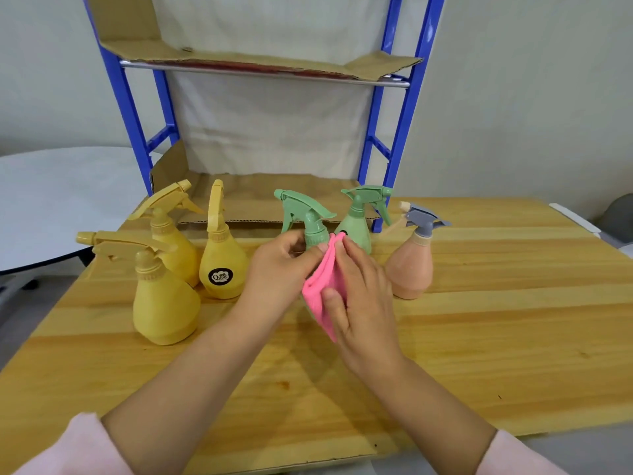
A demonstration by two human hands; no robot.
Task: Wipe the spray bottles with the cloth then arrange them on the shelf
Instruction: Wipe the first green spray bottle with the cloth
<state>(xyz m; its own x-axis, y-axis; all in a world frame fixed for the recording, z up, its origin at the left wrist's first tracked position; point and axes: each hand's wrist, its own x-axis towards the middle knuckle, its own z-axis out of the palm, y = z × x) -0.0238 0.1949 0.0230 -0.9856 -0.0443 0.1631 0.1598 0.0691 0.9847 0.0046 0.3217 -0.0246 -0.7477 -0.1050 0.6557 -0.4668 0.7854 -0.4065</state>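
Observation:
A green spray bottle (310, 217) stands at the table's middle, its body mostly hidden. My left hand (279, 269) grips it at the neck and side. My right hand (359, 299) presses a pink cloth (325, 279) against its body. Behind it stands a second green bottle (358, 222). Three yellow bottles (161, 296) (222, 269) (173, 245) stand to the left. A peach bottle with a grey trigger (411, 269) stands to the right. The blue-framed shelf (400, 132) rises behind them, lined with cardboard (260, 197).
All bottles rest on a wooden tabletop (479, 337). The shelf's upper level (263, 68) also carries cardboard. A white round table (58, 200) sits off to the left. A white wall runs behind.

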